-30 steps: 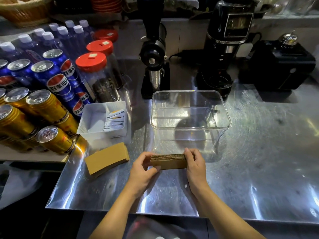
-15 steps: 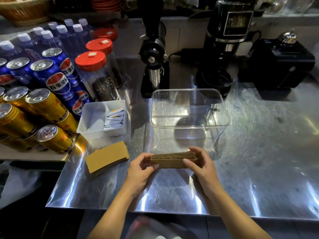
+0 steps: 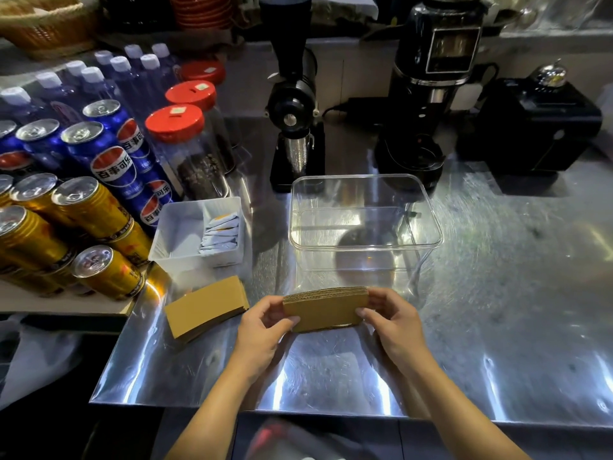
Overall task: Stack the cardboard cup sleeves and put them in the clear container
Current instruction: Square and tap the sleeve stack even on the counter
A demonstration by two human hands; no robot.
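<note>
Head view: the left hand and right hand each pinch an end of 1 stack of cup sleeves, held near the counter's front edge, just before the clear container. A second sleeve pile lies toward the left edge. Stacking looks finished for this bundle; next it likely needs lifting over the container's near rim and lowering in.

Blue cans at far left are showing the Chinese Pepsi name 百事可乐 on red, white and blue roundels.
</note>
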